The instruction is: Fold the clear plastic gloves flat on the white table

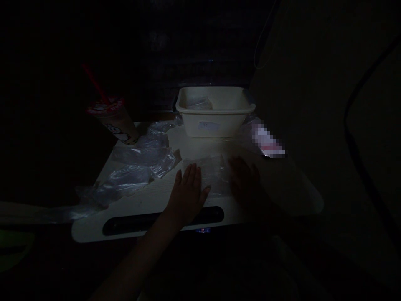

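In front of the white bin, its one label unreadable, lies one clear plastic packet. The left hand is on it, fingers straight; the right hand's grip I cannot tell. One printed cup stands left of the bin.

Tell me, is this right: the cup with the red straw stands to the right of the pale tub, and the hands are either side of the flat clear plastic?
Not quite: the head view shows the cup with the red straw standing to the left of the pale tub. The left hand and right hand are indeed either side of the flat clear plastic.
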The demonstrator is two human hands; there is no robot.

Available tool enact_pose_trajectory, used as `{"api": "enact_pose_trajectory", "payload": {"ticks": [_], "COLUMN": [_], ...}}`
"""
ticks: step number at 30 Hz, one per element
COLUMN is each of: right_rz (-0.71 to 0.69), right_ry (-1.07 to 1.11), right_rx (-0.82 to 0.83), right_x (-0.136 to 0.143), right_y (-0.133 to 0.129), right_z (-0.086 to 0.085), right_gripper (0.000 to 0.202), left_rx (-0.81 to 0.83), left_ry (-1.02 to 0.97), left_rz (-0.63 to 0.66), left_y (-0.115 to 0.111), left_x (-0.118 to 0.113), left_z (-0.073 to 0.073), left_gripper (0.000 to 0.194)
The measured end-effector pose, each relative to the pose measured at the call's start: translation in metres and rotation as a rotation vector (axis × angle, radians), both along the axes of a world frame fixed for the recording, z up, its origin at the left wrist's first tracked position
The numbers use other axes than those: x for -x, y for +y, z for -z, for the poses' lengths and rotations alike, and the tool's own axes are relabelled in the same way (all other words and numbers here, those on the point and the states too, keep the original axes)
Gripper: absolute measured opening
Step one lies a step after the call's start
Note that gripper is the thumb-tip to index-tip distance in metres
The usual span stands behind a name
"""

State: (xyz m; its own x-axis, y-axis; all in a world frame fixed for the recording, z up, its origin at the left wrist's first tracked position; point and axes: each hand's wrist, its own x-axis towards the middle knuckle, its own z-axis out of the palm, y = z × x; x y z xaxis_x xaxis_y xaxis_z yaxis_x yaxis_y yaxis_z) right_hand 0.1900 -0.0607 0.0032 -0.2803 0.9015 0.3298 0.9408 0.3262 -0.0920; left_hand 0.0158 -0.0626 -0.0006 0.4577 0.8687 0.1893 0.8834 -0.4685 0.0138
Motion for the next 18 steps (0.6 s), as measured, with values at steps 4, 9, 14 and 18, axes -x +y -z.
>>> {"api": "enact_pose_trajectory", "payload": {"ticks": [4,9,14,18], "right_rz": [-0.125,-0.140,-0.133,-0.115], "right_ry": [-0.011,-0.073,-0.116,-0.130], "right_rx": [0.035,0.077,0.075,0.063], "right_x": [0.027,0.030,0.023,0.024], "right_y": [0.016,0.024,0.023,0.022], "right_z": [-0.008,0.005,0.010,0.008], "right_gripper": [0.046,0.051,0.055,0.057], "left_rx": [0.010,-0.009,-0.004,0.006], "left_ry": [0.041,0.075,0.089,0.102], "left_rz": [-0.013,-0.022,-0.055,-0.074], "left_y": [0.000,-0.001,-0.001,0.000], "left_x": [-0.001,0.000,0.002,0.006], "left_z": [-0.002,-0.001,0.000,-0.001], "left_gripper": [0.055,0.056,0.064,0.065]}}
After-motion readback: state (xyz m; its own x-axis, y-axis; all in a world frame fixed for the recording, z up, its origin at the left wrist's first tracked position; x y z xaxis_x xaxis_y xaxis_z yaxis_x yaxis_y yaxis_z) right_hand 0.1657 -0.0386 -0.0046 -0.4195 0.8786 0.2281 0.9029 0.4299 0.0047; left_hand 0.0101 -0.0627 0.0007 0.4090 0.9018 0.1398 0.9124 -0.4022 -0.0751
